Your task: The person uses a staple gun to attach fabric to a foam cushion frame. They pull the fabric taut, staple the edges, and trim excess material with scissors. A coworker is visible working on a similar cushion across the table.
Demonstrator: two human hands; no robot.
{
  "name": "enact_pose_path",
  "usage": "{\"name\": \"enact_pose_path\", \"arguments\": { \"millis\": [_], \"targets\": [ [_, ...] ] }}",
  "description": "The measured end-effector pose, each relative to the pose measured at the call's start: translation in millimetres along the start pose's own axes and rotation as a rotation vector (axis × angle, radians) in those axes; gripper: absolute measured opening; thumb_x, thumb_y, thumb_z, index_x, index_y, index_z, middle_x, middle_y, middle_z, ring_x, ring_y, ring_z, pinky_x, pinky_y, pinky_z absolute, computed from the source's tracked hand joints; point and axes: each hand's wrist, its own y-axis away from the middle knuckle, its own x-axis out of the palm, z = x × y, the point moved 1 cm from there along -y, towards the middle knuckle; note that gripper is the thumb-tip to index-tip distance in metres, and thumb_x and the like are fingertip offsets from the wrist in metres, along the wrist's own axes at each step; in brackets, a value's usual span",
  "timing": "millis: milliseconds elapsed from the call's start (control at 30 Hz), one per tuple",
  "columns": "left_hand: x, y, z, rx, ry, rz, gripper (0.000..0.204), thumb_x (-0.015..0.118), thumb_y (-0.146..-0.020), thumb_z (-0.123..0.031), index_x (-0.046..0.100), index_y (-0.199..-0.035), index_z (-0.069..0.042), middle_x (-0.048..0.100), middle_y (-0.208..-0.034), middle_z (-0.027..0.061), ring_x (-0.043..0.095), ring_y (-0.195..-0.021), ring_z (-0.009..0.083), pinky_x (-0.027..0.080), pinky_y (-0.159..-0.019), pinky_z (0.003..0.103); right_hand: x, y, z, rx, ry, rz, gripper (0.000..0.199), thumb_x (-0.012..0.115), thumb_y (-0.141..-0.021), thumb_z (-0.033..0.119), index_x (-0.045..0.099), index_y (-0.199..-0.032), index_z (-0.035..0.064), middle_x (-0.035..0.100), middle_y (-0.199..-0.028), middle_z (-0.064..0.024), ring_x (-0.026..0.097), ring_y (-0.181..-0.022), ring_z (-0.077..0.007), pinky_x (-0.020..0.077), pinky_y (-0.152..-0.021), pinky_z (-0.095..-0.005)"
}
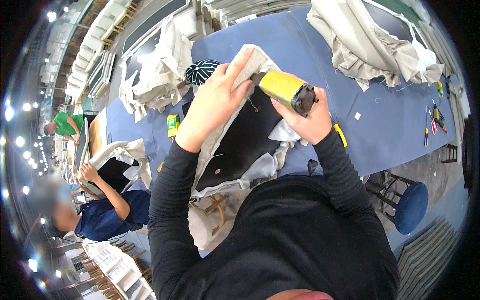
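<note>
An upholstered chair panel (235, 145) with a black backing and beige fabric edge stands tilted before me at the blue table. My left hand (215, 102) holds its upper left edge, index finger and thumb on the folded fabric; the other fingers are partly hidden. In my right hand (315, 115) is a yellow and black staple gun (282, 87), its nose against the fabric edge close to my left thumb. White lining (285, 132) hangs loose along the panel's right side. The staple gun's handle is mostly hidden by my palm.
Fabric-covered panels lie stacked at the far left (155, 75) and far right (370, 45). A green and yellow box (173, 126), a striped round cushion (201, 71) and hand tools (435, 120) rest on the table (350, 145). A co-worker (112, 210) handles another panel at left; a blue stool (411, 207) stands right.
</note>
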Motion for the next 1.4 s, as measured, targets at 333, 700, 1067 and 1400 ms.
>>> {"name": "enact_pose_path", "arguments": {
  "millis": [333, 700, 1067, 1400],
  "targets": [
    [-5.9, 2.7, -9.4, -0.063, 0.063, 0.065, 0.092, 0.074, -0.092, -0.008, 0.034, -0.172, -0.03, 0.065, -0.132, 0.0221, 0.067, -0.12, 0.0461, 0.054, -0.103, 0.05, 4.2, 6.5, -0.4, -0.052, 0.025, -0.016, 0.049, 0.082, -0.077, 0.007, 0.076, -0.125, -0.004, 0.081, -0.107, -0.0234, 0.081, -0.103, -0.0316, 0.0607, -0.094, -0.0352],
    [-9.3, 6.2, -12.7, -0.055, 0.037, 0.081, 0.107, 0.078, -0.082, -0.004, 0.029, -0.173, -0.029, 0.063, -0.134, 0.0241, 0.066, -0.121, 0.0495, 0.054, -0.106, 0.052, 9.4, 11.6, 12.7, -0.098, 0.018, 0.04, 0.047, 0.079, -0.079, 0.006, 0.075, -0.125, -0.0024, 0.081, -0.105, -0.0209, 0.08, -0.097, -0.0294, 0.0598, -0.09, -0.0376],
    [-15.6, 14.1, 8.3, 0.054, 0.285, 0.176, 0.091, 0.071, -0.094, -0.009, 0.029, -0.174, -0.011, 0.043, -0.171, 0.0215, 0.045, -0.156, 0.0384, 0.035, -0.129, 0.044, 11.6, 25.5, 3.7, -0.059, 0.03, 0.024, 0.055, 0.079, -0.081, 0.002, 0.07, -0.135, -0.0016, 0.08, -0.118, -0.0199, 0.08, -0.111, -0.0295, 0.0593, -0.097, -0.0349],
    [-12.3, 20.8, 5.8, 0.057, 0.208, 0.074, 0.103, 0.075, -0.085, -0.001, 0.029, -0.173, -0.027, 0.056, -0.151, 0.0268, 0.06, -0.134, 0.0496, 0.05, -0.114, 0.049, 23.5, 33.7, 16.3, -0.108, 0.049, 0.121, 0.066, 0.075, -0.079, -0.004, 0.065, -0.144, 0.0003, 0.077, -0.132, -0.0186, 0.079, -0.115, -0.0312, 0.0586, -0.099, -0.034]
  ]
}}
